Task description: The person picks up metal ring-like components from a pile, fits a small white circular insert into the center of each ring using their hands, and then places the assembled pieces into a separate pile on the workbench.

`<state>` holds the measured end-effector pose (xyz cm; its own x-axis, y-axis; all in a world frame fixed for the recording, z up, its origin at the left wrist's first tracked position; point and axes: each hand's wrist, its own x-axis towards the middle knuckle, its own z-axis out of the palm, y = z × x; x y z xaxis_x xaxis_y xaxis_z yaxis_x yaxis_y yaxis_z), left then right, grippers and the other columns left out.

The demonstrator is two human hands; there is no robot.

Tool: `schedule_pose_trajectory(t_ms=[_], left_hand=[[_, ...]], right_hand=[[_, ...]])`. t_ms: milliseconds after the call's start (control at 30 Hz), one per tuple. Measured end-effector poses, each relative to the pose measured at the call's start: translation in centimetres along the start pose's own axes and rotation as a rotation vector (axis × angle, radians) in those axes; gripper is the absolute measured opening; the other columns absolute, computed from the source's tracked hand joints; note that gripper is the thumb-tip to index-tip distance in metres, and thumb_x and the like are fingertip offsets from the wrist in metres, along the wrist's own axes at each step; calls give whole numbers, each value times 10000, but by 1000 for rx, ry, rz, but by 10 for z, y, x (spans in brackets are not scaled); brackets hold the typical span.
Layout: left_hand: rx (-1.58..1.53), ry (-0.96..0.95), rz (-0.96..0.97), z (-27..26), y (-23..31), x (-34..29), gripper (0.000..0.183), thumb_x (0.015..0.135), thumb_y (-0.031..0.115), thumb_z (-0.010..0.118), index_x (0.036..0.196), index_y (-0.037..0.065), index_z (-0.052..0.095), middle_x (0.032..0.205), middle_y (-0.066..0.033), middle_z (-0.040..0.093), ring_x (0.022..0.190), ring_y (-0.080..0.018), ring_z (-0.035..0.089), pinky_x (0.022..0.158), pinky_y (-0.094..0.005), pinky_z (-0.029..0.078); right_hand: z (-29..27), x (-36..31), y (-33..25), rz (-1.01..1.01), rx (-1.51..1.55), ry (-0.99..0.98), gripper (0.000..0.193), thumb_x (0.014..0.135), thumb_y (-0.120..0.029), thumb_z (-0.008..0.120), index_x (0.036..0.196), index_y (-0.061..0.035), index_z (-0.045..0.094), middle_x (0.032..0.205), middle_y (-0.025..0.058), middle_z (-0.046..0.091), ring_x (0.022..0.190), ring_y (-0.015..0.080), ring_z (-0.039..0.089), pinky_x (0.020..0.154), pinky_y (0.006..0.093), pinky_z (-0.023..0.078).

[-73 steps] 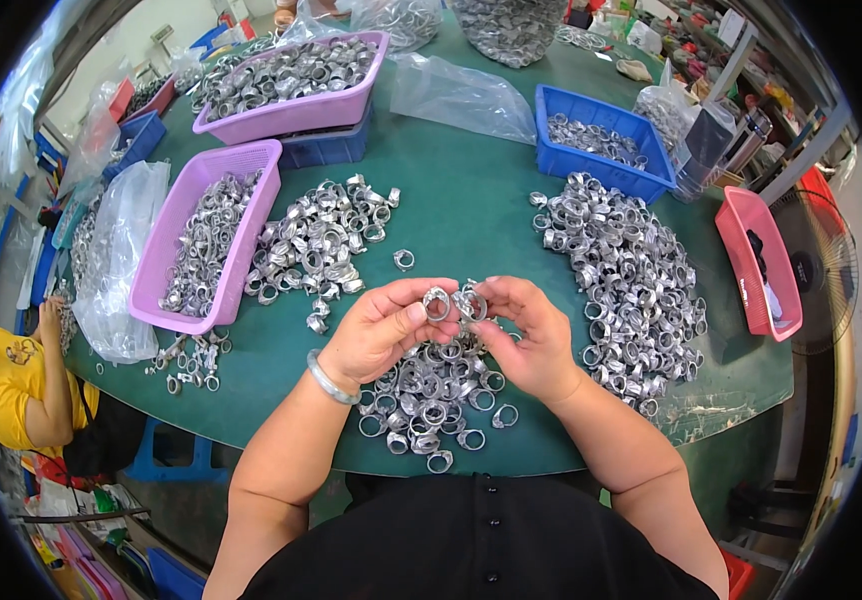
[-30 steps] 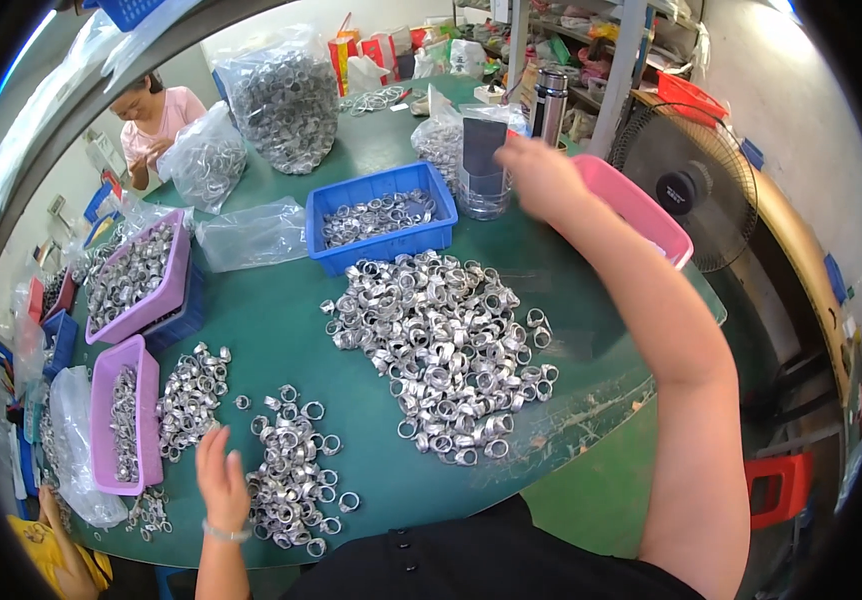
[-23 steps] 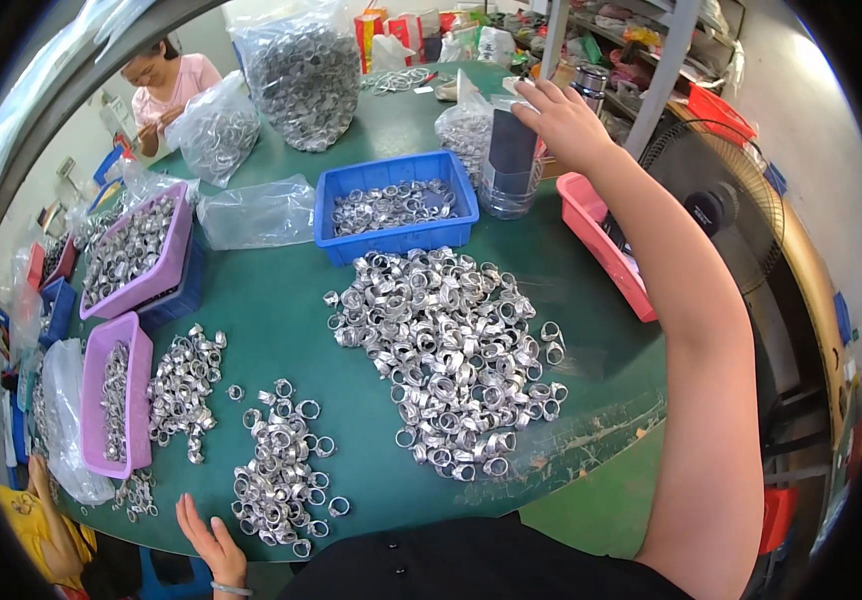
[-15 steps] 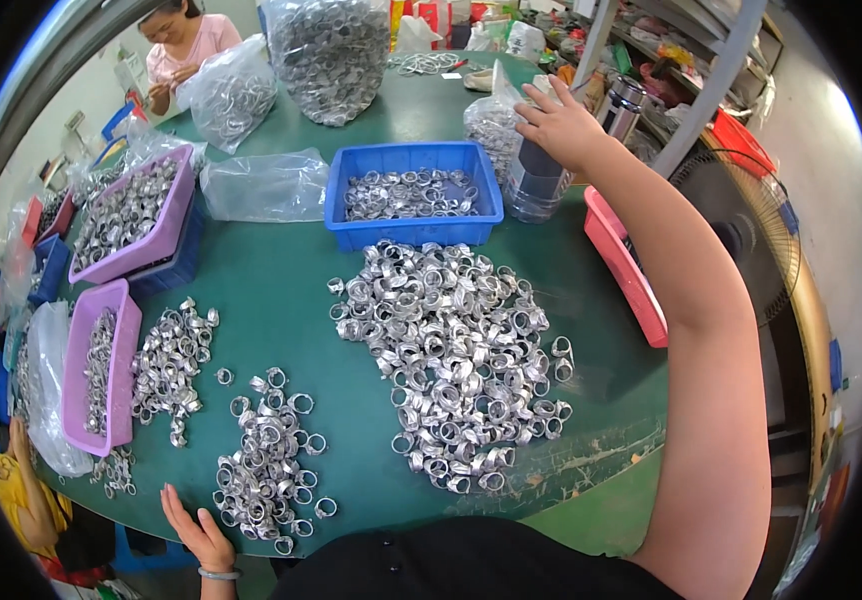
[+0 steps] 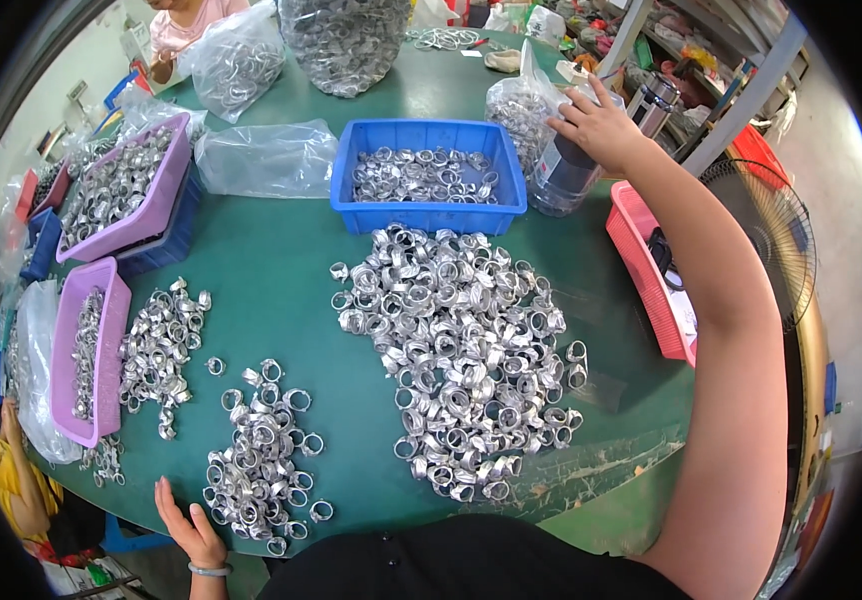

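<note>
My right hand (image 5: 599, 130) is stretched far out over the top of a clear plastic bottle (image 5: 563, 182) with a dark upper part. Its fingers are spread; whether the palm touches the bottle is hidden. Low at the left, my left hand (image 5: 191, 532) is open at the table's near edge, a bracelet on its wrist. Beside it lies a small heap of silver metal rings (image 5: 261, 465). A much larger heap of rings (image 5: 461, 360) covers the middle of the table, in front of a blue tray (image 5: 427, 216) that holds more rings.
Purple baskets (image 5: 101, 400) of rings stand at the left, near another ring heap (image 5: 163, 340). Bags of rings (image 5: 346, 50) stand at the back. On the right are a red basket (image 5: 646, 270), a steel thermos (image 5: 654, 103) and a fan (image 5: 766, 230). Another person (image 5: 191, 30) sits across.
The view has shifted, so the bottle, red basket and fan appear further right. My right hand has come slightly lower over the bottle. My left hand stays by the small heap.
</note>
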<state>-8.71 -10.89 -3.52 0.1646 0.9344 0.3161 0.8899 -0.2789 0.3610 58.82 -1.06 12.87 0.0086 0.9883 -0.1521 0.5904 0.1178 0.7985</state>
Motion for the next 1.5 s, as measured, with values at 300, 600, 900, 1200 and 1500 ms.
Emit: schedule_pose_trajectory(t_ms=[300,600,900,1200,1500], left_hand=[[-34,-1,23,2,0,2,459,865,141,420,1273,-59,358,1298,-242,367,1207,-379,350,1010,-422,256],[-36,-11,14,2,-1,2,448,858,134,434,1259,-56,374,1276,-243,390,1185,-379,373,1001,-419,271],[-51,-1,24,4,-4,2,426,845,123,451,1231,-53,404,1239,-240,425,1144,-382,409,980,-418,299],[-43,-2,26,6,-8,0,404,840,107,470,1213,-41,425,1217,-228,445,1118,-374,430,963,-416,318],[-45,6,29,7,-9,2,409,814,67,484,1206,-40,434,1200,-227,458,1104,-373,442,956,-412,329]], right_hand=[[13,-9,4,42,7,20,686,610,-178,717,1243,-139,455,1263,34,416,1294,234,256,1080,529,61],[3,-12,6,26,58,-4,581,709,-123,642,1257,-153,451,1294,22,403,1301,229,248,1078,533,79],[-1,-9,9,23,62,-36,634,622,-94,696,1217,-116,476,1229,46,424,1259,240,296,1058,551,141],[-12,6,3,-4,53,-68,640,664,-101,683,1258,-132,446,1246,48,431,1279,236,281,1059,563,119],[-8,10,0,-5,19,-22,610,680,-136,664,1254,-142,457,1242,52,434,1277,244,288,1065,551,107]])
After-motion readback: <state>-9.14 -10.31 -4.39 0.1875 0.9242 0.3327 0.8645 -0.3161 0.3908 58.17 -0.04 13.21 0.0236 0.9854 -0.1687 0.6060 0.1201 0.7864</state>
